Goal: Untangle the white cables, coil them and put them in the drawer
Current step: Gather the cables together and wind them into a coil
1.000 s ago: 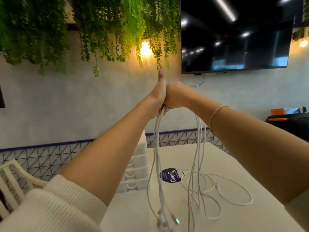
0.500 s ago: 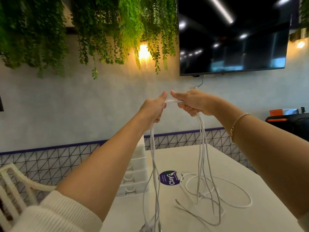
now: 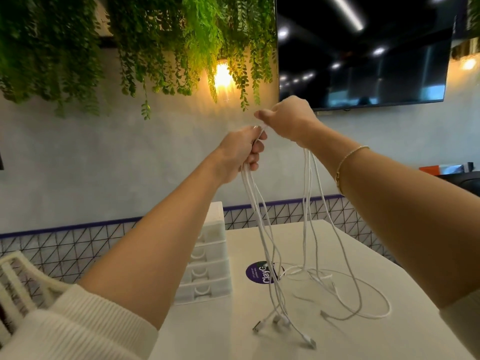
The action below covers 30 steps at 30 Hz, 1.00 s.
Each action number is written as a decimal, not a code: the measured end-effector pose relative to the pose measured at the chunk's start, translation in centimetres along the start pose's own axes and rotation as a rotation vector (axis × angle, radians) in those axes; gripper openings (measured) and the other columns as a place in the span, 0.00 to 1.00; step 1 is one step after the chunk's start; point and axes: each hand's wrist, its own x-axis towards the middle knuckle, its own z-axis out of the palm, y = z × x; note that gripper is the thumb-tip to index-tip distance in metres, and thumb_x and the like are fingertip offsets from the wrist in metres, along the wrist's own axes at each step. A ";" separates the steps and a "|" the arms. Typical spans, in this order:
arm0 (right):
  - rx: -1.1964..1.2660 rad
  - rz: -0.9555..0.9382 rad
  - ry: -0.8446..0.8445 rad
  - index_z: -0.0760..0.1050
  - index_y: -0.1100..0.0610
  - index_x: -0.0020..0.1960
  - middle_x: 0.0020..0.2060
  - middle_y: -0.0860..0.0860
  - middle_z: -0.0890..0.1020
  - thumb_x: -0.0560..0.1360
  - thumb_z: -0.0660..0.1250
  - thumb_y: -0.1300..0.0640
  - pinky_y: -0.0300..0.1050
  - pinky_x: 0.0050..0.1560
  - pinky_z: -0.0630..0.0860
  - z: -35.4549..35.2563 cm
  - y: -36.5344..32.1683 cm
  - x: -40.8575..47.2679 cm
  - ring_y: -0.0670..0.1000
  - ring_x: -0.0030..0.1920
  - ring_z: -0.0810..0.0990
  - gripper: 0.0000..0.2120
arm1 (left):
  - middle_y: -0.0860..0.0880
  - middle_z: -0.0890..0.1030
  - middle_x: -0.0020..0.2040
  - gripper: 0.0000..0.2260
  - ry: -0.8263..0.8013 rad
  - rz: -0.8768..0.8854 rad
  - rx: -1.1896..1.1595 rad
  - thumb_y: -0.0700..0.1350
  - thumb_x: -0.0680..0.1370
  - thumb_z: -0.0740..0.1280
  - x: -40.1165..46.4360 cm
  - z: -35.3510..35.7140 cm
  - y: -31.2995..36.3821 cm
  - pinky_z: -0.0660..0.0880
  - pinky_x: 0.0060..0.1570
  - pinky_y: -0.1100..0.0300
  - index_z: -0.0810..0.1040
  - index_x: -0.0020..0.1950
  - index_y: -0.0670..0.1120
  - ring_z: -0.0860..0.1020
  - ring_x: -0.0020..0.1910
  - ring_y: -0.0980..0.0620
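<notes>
Several white cables (image 3: 262, 229) hang in two bundles from my raised hands down to the white table (image 3: 363, 255). My left hand (image 3: 241, 152) grips the top of the left bundle in a fist. My right hand (image 3: 288, 120), just above and to the right, holds the other bundle, which drops from under my wrist. Cable ends with plugs (image 3: 280, 320) touch the table, and loose loops (image 3: 363, 302) lie beside them. A white stack of small drawers (image 3: 207, 268) stands on the table's left side, all of its visible drawers closed, partly hidden by my left forearm.
A round purple sticker (image 3: 259, 272) sits on the table behind the cables. A white chair (image 3: 18, 279) stands at the lower left. On the wall are hanging plants (image 3: 130, 48), a lamp (image 3: 222, 76) and a dark screen (image 3: 363, 53).
My hands separated, then came close again, right hand now above the left. The bundles dropped lower, so the plugs now rest on the table.
</notes>
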 end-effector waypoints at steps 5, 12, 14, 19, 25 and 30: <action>-0.068 -0.010 0.075 0.80 0.65 0.49 0.45 0.58 0.81 0.77 0.60 0.43 0.46 0.44 0.76 0.8 0.3 0.9 0.54 0.43 0.79 0.24 | 0.53 0.64 0.22 0.13 0.066 0.005 -0.011 0.43 0.79 0.49 -0.6 0.9 -1.8 0.62 0.24 0.63 0.65 0.36 0.47 0.61 0.21 0.57; -0.048 0.106 0.174 0.78 0.61 0.46 0.40 0.55 0.78 0.75 0.63 0.42 0.38 0.29 0.65 -0.3 2.0 2.8 0.49 0.31 0.72 0.21 | 0.54 0.64 0.22 0.12 0.017 0.024 0.114 0.43 0.78 0.49 -1.6 1.2 -4.6 0.57 0.22 0.63 0.64 0.35 0.47 0.59 0.22 0.56; -0.060 0.141 0.214 0.76 0.60 0.45 0.35 0.54 0.76 0.75 0.62 0.42 0.37 0.28 0.63 -1.0 2.6 3.1 0.48 0.29 0.70 0.20 | 0.54 0.64 0.22 0.13 0.036 0.003 0.177 0.43 0.77 0.51 -2.2 0.7 -6.2 0.57 0.22 0.63 0.64 0.33 0.46 0.59 0.22 0.55; -0.062 0.182 0.272 0.72 0.59 0.37 0.30 0.51 0.71 0.76 0.61 0.44 0.38 0.25 0.59 -2.0 3.8 3.2 0.47 0.27 0.67 0.19 | 0.53 0.64 0.23 0.17 0.060 -0.020 0.436 0.44 0.80 0.51 -4.5 -1.0 -10.1 0.59 0.27 0.60 0.63 0.31 0.46 0.60 0.24 0.54; 0.016 0.201 0.315 0.75 0.59 0.37 0.29 0.52 0.70 0.76 0.62 0.47 0.42 0.36 0.71 -2.3 4.1 2.9 0.52 0.30 0.71 0.17 | 0.50 0.64 0.29 0.17 0.051 -0.092 0.601 0.43 0.82 0.52 -7.1 -3.8 -14.1 0.61 0.33 0.59 0.62 0.32 0.46 0.62 0.29 0.53; 0.066 0.222 0.339 0.72 0.58 0.32 0.27 0.50 0.69 0.76 0.62 0.47 0.40 0.30 0.69 -1.3 3.9 3.1 0.49 0.26 0.68 0.19 | 0.50 0.64 0.31 0.16 0.013 -0.234 0.678 0.45 0.82 0.52 -9.2 -4.5 -17.5 0.60 0.32 0.59 0.61 0.33 0.47 0.61 0.30 0.53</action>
